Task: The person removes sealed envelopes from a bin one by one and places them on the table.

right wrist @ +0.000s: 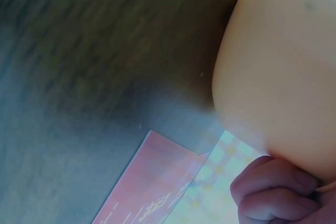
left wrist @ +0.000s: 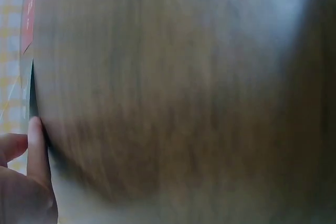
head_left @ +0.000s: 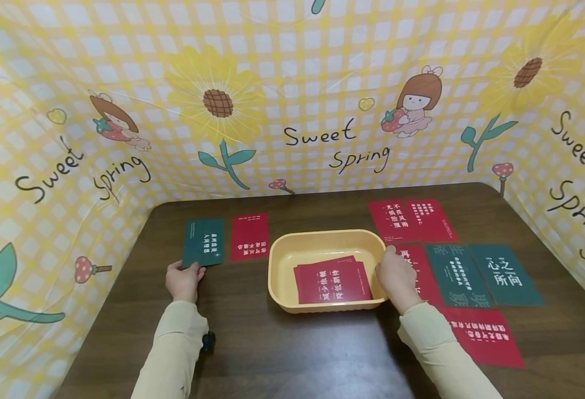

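Note:
My left hand [head_left: 183, 280] pinches the near edge of a green card [head_left: 203, 241] with white print at the table's left. In the left wrist view that card [left wrist: 32, 90] shows nearly edge-on, thumb and finger at its end. A red card [head_left: 249, 237] lies just right of it. My right hand [head_left: 396, 277] grips the right rim of a yellow plastic basin [head_left: 278, 266], fingers curled over it. Inside the basin are several overlapping red cards [head_left: 332, 281]. From the right wrist, the basin's wall [right wrist: 278, 66] fills the upper right, with curled fingers [right wrist: 273, 182] below.
Right of the basin, red cards [head_left: 429, 220] and green cards [head_left: 508, 274] lie on the brown wooden table [head_left: 292, 354]. Another red card [head_left: 489, 338] lies nearer, partly behind my right sleeve [head_left: 437, 338]. A yellow checked cloth [head_left: 292, 83] hangs around the table's back and sides.

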A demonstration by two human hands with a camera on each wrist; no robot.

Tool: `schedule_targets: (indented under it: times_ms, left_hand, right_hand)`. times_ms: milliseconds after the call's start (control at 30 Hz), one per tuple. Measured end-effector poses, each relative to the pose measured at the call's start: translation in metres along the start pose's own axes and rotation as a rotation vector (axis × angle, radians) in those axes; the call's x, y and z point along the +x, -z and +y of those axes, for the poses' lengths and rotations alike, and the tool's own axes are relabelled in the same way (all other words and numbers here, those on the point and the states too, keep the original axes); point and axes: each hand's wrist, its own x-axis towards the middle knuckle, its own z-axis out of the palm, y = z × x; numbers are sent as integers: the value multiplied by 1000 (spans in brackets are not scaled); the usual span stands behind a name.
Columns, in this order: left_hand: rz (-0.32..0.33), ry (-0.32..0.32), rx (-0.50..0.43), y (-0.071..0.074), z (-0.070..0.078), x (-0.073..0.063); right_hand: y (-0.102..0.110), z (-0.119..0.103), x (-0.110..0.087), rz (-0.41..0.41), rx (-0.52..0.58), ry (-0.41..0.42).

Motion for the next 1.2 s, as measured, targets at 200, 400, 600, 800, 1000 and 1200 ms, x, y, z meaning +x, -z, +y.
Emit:
schedule_targets:
  times_ms: [200,400,600,800,1000,1200]
  left_hand:
    - [35,-3,83,-1,0,-2]
    - [52,-1,117,0,-1,-3]
    - [68,-20,121,0,0,-5]
    - [108,-114,287,-7,-1,-6]
    - [102,-315,353,-37,3,-16]
    - [38,-579,401,-75,21,-46]
  right_hand:
    - [-1,-1,1,-4,-1,-5]
    - [1,-2,0,-6,-5,2]
    - [0,-4,-1,-11,-6,-6]
    - [0,-4,-1,-16,-10,-16]
    - [1,-2,-1,-20,-9,-21]
    - [2,-2,-1,-25,-1,-24]
